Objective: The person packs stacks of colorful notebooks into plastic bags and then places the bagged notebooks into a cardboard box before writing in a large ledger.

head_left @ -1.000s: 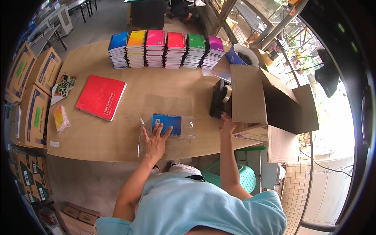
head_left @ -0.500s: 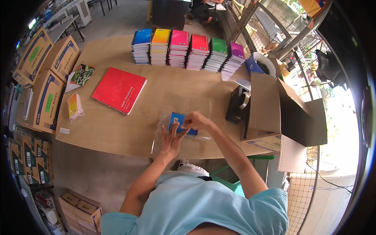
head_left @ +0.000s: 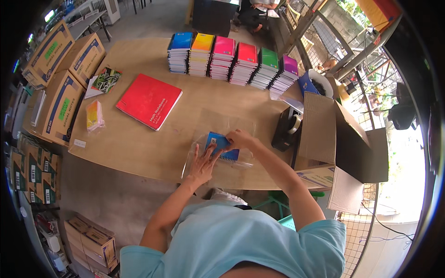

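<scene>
A small blue spiral notebook (head_left: 214, 141) lies on the table with clear plastic film (head_left: 190, 162) around and under it. Across its lower left part rests my left hand (head_left: 202, 167), fingers spread and pressing lightly on the cover. At the notebook's upper right side is my right hand (head_left: 242, 140), its fingers bent and drawn together against the cover. Whatever is between those fingertips is hidden. A small pale label or picture shows on the notebook's left end.
Several stacks of coloured notebooks (head_left: 224, 46) line the far edge. A red notebook (head_left: 149, 101) and a wrapped pack (head_left: 94, 116) lie left. Right stand a black tape dispenser (head_left: 282, 132), an open carton (head_left: 317, 125) and a blue-white tub (head_left: 307, 83). Closed cartons (head_left: 62, 106) stand left.
The view has shifted, so the table appears farther right. My right hand has moved slightly up and right over the notebook. My left hand stays spread on it.
</scene>
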The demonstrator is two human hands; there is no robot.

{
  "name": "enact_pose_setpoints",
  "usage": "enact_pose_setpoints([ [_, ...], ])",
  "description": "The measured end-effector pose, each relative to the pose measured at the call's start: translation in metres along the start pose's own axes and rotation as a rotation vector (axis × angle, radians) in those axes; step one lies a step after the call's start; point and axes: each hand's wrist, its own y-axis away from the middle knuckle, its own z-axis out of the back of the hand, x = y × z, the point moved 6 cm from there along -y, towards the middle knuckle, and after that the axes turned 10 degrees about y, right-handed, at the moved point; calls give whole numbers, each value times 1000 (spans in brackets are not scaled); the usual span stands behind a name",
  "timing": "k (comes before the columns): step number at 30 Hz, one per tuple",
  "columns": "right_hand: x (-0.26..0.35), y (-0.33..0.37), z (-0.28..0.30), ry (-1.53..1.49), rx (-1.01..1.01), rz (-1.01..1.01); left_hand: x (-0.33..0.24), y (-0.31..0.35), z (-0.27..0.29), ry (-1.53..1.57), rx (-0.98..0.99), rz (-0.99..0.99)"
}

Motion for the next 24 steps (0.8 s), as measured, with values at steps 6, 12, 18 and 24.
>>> enact_pose_setpoints([
  [6,-12,5,8,-212,238,65,87,68,42,20,-440,518],
  [12,-8,-17,-5,-46,-100,-194,22,28,-54,727,-33,91],
  [18,25,51,-13,-784,-440,-102,-29,-2,-14,1430,-650,269],
  [24,29,80,-54,-1060,-850,62,-36,-14,-13,882,-437,-81],
])
